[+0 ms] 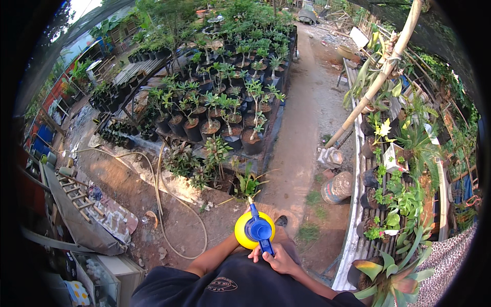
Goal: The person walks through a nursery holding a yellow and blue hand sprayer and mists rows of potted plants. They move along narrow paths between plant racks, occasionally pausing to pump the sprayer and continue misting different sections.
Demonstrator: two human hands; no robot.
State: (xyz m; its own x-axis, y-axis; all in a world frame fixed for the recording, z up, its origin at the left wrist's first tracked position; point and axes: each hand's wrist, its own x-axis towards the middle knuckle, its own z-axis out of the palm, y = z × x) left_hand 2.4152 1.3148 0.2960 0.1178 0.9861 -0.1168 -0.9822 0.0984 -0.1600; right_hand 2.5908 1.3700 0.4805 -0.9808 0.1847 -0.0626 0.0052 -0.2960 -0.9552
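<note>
A pump pressure sprayer with a round yellow tank [242, 232] and a blue pump head [257, 229] is held upright in front of my body. My right hand [282, 260] grips its blue handle [266, 247], fingers wrapped around the near side. My left forearm runs behind the tank; most of my left hand [247, 209] is hidden there, with only a bit of finger showing beside the nozzle [250, 200]. The nozzle points away from me, towards a low leafy plant [247, 183] at the bed's corner.
Many potted desert roses [251, 142] fill the bed ahead. A hose [159, 199] loops over the ground at left. A dirt path [293, 126] runs ahead, with an upturned bucket [336, 188] beside it. At right stand a corrugated plant bench [351, 245] and a slanting bamboo pole [368, 101].
</note>
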